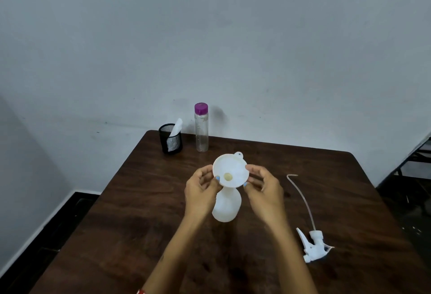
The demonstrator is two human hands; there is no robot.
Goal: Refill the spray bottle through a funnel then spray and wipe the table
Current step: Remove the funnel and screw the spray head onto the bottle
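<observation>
While on bottle [226, 208], funnel [229, 168] in fingers [253, 169]

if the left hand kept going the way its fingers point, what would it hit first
The left hand already pinches the funnel rim; pushed on, it would probably meet the right hand on the opposite rim, though depth is unclear.

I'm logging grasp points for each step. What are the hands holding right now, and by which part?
Both hands, left hand and right hand, pinch the white funnel by opposite sides of its rim, over the spray bottle.
</observation>
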